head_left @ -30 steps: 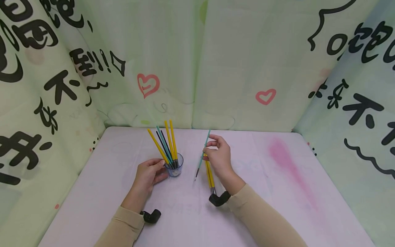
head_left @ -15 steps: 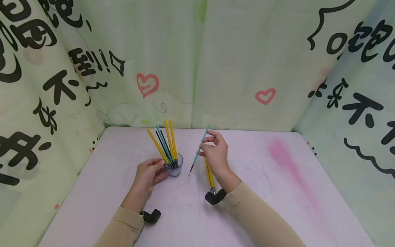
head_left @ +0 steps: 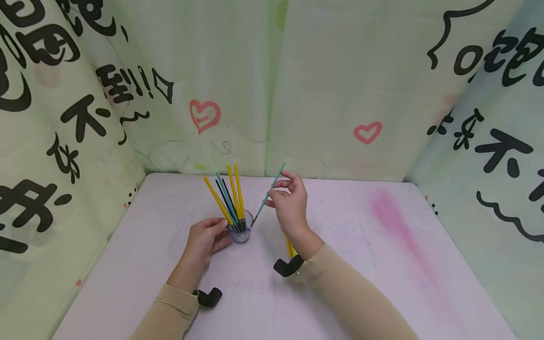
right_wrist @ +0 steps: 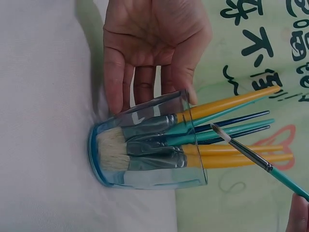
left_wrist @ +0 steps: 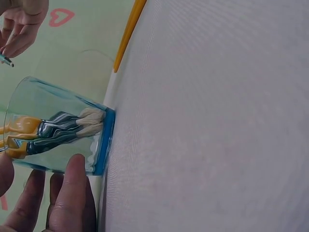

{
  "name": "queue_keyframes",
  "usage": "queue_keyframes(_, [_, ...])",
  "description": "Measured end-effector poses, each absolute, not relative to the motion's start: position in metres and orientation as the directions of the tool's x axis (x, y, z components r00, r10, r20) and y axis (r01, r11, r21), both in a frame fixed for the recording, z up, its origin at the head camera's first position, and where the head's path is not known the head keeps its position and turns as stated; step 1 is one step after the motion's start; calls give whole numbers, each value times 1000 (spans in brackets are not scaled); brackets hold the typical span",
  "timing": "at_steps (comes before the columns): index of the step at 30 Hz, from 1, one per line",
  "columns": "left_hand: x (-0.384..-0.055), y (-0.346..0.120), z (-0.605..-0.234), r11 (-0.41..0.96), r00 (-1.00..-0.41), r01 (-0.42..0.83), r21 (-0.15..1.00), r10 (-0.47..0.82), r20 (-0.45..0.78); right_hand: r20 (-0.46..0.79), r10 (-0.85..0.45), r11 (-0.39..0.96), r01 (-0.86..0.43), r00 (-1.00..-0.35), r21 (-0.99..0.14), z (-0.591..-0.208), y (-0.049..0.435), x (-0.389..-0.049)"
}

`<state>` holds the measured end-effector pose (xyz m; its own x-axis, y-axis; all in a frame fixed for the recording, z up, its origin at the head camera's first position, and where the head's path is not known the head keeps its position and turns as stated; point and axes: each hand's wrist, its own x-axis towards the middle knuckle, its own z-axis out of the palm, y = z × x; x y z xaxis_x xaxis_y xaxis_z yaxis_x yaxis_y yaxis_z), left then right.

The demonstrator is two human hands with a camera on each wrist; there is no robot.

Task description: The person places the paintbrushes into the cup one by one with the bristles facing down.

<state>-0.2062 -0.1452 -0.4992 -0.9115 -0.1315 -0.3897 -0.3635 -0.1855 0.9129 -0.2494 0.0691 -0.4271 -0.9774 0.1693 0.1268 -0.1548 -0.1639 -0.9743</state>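
Observation:
A clear bluish cup [head_left: 241, 237] stands upright on the table, holding several yellow, teal and dark-handled paintbrushes [right_wrist: 231, 104], bristles down. My left hand [head_left: 209, 237] is at the cup's left side. Its nearly straight fingers [left_wrist: 73, 193] rest against the wall, and the thumb is by the rim. My right hand [head_left: 291, 205] pinches a thin teal paintbrush [head_left: 267, 196] by its handle. That paintbrush slants, its tip down at the cup's right rim in the head view; in the right wrist view its bristles appear in front of the brushes outside the cup mouth.
Yellow-handled paintbrushes [head_left: 291, 249] lie on the table below my right wrist, partly hidden by it and the black wrist camera [head_left: 288, 266]. The pale pink cloth [head_left: 361, 226] covers the table. Printed curtains [head_left: 318, 85] stand behind and at both sides.
My right hand has moved left with the thin teal paintbrush, bringing its tip from beside the yellow paintbrushes to the cup's rim. My left hand and the cup have stayed in place.

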Motion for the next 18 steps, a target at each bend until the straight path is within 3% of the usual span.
queue_keyframes(18, [-208, -146, -500, -179, -908, -370, 912, -138, -395, 202, 90, -61, -207, -975, -976, -451, 47, -256])
